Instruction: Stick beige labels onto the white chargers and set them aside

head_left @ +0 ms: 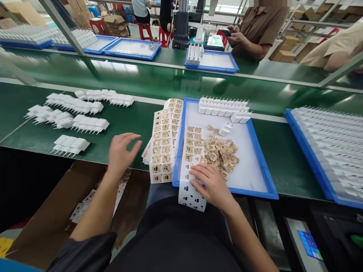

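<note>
white, tan-labelled rectangular paper sheet (187, 160) overhangs the near left edge of the blue-rimmed white plastic tray (246, 151), and could slip if the right grip (212, 185), resting unclenched on it, drags; the left grip (121, 153) looks empty, fingers parted.

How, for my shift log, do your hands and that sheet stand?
Left hand open, nothing visibly held. Right hand on partly stripped sheet, overhanging blue tray. Loose tan pieces heaped alongside.
</note>
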Motion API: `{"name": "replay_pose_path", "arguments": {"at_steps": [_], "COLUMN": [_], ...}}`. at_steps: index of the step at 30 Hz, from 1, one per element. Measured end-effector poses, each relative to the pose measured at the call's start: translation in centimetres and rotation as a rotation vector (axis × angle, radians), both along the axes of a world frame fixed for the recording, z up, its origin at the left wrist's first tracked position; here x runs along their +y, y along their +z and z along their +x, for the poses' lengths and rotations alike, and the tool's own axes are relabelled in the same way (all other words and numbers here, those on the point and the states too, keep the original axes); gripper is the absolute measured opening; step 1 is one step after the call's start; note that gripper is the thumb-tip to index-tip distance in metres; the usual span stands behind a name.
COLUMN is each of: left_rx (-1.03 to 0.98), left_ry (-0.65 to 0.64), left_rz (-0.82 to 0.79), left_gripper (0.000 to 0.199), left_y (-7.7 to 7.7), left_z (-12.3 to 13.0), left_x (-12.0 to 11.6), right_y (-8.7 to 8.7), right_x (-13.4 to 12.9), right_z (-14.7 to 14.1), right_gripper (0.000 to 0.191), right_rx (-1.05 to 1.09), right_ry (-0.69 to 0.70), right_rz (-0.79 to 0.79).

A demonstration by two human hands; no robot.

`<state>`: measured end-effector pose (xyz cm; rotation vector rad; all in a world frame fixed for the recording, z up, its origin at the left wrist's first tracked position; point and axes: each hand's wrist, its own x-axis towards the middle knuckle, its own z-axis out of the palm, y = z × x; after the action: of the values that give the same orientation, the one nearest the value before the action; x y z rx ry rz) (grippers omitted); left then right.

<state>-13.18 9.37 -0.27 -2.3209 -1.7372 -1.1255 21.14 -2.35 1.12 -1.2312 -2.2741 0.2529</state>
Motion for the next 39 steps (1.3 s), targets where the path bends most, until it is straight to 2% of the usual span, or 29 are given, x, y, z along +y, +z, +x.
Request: {"name": "replay_pose_path", "arguments": {"at_steps": [2,5,7,10,13,16,23,34,37,39], "left_rx": [0.001,0.09,0.22,0.394,0.468,0.482,0.5,0.464,0.453,0.451], "left_ry": [-0.243,-0.525,-0.619,-0.621,-0.595,-0.583,-0.579,-0.595,-0.612,-0.619], "left_rz": [-0.057,-0.124,-0.175,-0.256,-0.346,-0.392,-0.427,-0.409,-0.412,-0.418], "left_gripper": [0.021,0.023,0.029,0.041,0.048,0.052,0.053,0.054,0.063,0.066], "left_y": [1.0,1.7,1.6,1.0,0.4,0.2,0.5,0.1,0.1,0.1], "left_z": [4.5,9.8,12.3,14.4,15.1,15.1,15.0,14.8,14.7,14.7], "left_x": [-1.0,-1.9,-2.1,-1.9,-1.6,-1.5,-1.6,-1.5,-1.4,-1.4], "right_y": [0.1,0.0,-0.1,-0.4,-0.7,-1.0,-1.1,-1.1,-0.9,-0.4], "right_x": [-0.1,0.0,0.6,2.1,3.9,5.0,5.1,6.1,6.0,5.4], "right_z": [-0.1,0.4,0.6,0.1,-0.6,-0.9,-0.9,-1.7,-1.5,-0.9], "right_gripper": [0.017,0.011,0.012,0.019,0.023,0.027,0.022,0.009,0.013,0.013], "right_rx": [-0.011,0.001,0.008,-0.019,-0.125,-0.212,-0.229,-0.286,-0.242,-0.124], "right_ry": [0.045,0.008,-0.05,-0.178,-0.273,-0.283,-0.294,-0.315,-0.269,-0.162], "right_rz": [-0.058,-0.13,-0.159,-0.131,-0.11,-0.15,-0.163,-0.141,-0.123,-0.124]}}
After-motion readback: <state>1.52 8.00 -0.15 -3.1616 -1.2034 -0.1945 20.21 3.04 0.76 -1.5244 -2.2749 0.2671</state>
